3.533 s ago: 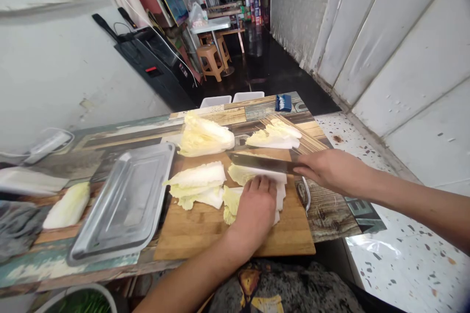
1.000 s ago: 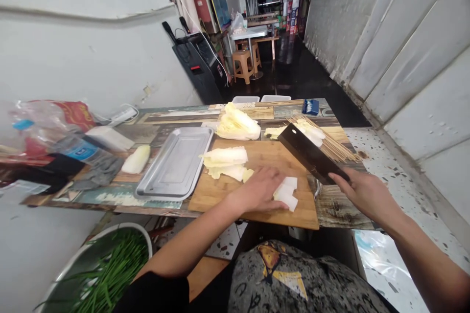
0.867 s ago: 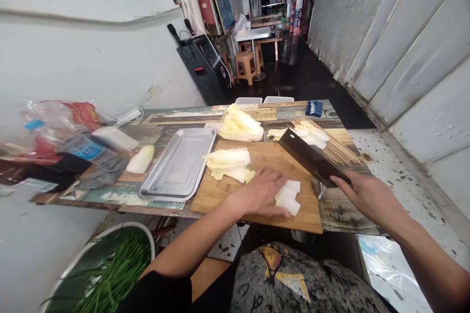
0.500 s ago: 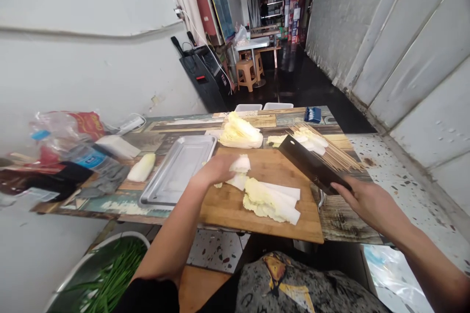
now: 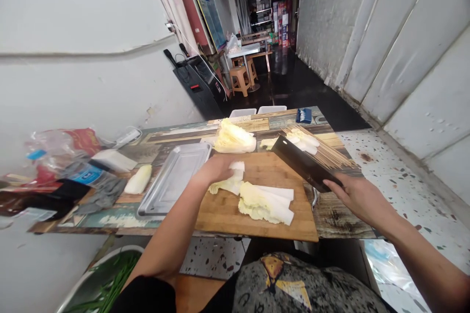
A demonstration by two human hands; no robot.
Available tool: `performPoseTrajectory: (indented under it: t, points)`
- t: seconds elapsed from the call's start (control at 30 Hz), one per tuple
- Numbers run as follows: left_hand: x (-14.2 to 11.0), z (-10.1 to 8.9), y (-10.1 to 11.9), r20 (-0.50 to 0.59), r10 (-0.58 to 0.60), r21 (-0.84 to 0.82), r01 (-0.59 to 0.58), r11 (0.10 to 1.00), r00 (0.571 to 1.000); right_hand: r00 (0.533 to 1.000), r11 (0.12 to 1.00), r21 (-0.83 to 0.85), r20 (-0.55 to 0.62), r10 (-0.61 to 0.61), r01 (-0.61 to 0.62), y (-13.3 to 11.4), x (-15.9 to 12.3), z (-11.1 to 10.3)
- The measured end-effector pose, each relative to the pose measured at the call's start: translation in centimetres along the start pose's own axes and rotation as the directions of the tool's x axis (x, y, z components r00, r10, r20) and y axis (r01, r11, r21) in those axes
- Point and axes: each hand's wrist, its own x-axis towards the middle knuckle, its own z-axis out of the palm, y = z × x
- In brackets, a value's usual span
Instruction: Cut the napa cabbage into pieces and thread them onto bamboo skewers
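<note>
My left hand [image 5: 215,168] rests on a small stack of pale cabbage leaves [image 5: 230,182] at the left part of the wooden cutting board [image 5: 257,215], fingers curled over them. A second pile of cut cabbage leaves [image 5: 266,203] lies in the middle of the board. My right hand [image 5: 358,198] grips the handle of a dark cleaver [image 5: 301,163], blade raised and tilted over the board's right side.
A steel tray [image 5: 172,178] sits left of the board. A cabbage wedge [image 5: 234,138], more leaves and bamboo skewers [image 5: 326,154] lie behind it. Another cabbage piece [image 5: 138,179], bags and a bottle crowd the left. A basin of green chives [image 5: 110,286] stands below.
My left hand left the leaves at the board's front and moved left to the other stack. The cleaver stayed raised in my right hand. The camera shifted.
</note>
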Motion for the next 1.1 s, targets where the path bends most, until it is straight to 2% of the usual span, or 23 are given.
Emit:
performPoseTrajectory:
  t: [0.1, 0.17, 0.3, 0.4, 0.47, 0.53, 0.63, 0.7, 0.77, 0.83, 0.97, 1.1]
  points:
    - [0.4, -2.0, 0.7, -0.057, -0.083, 0.032, 0.085, 0.996, 0.995, 0.999, 0.998, 0.057, -0.032, 0.027, -0.025, 0.6, -0.1, 0.2]
    - [1.0, -3.4, 2.1, -0.085, -0.071, 0.042, 0.075, 0.996, 0.994, 0.997, 0.995, 0.086, -0.054, 0.058, -0.053, 1.1, -0.1, 0.2]
    - [3.3, -4.5, 7.0, -0.043, 0.089, 0.039, -0.087, 0.995, 0.995, 0.992, 0.991, 0.086, -0.068, 0.105, -0.099, 1.8, 0.0, 0.0]
    - [5.6, -3.9, 11.0, 0.035, 0.212, 0.031, -0.214, 0.976, 0.977, 0.991, 0.993, 0.044, -0.070, 0.111, -0.108, 1.8, 0.1, -0.5]
    - [6.9, -3.2, 12.6, 0.072, 0.284, 0.016, -0.286, 0.958, 0.956, 0.991, 0.993, 0.028, -0.069, 0.113, -0.111, 1.6, 0.1, -0.9]
    - [7.6, -2.5, 12.9, 0.038, 0.366, -0.013, -0.366, 0.931, 0.930, 0.991, 0.993, 0.025, -0.071, 0.117, -0.115, 1.6, 0.1, -1.2]
    - [7.7, -1.7, 11.1, -0.197, 0.397, -0.064, -0.416, 0.907, 0.896, 0.986, 0.989, 0.009, -0.078, 0.148, -0.148, 1.7, 0.1, -1.7]
    - [7.3, -1.2, 9.3, -0.300, 0.390, -0.070, -0.427, 0.901, 0.871, 0.981, 0.983, -0.009, -0.071, 0.180, -0.181, 1.8, 0.2, -2.0]
    - [6.8, -0.8, 8.1, -0.275, 0.444, -0.011, -0.464, 0.886, 0.853, 0.980, 0.981, -0.028, -0.051, 0.192, -0.194, 1.7, 0.3, -2.3]
    - [6.6, -0.5, 8.0, -0.187, 0.520, 0.112, -0.508, 0.854, 0.833, 0.984, 0.983, -0.041, -0.029, 0.177, -0.178, 1.2, 0.6, -2.6]
    - [6.6, 0.2, 9.6, -0.053, 0.542, 0.284, -0.507, 0.814, 0.839, 0.995, 0.995, -0.019, 0.005, 0.100, -0.100, -0.6, 1.9, -3.2]
    - [5.7, 1.3, 11.1, -0.047, 0.514, 0.310, -0.477, 0.822, 0.856, 0.994, 0.997, -0.067, 0.105, 0.035, -0.029, -2.8, 3.9, -4.2]
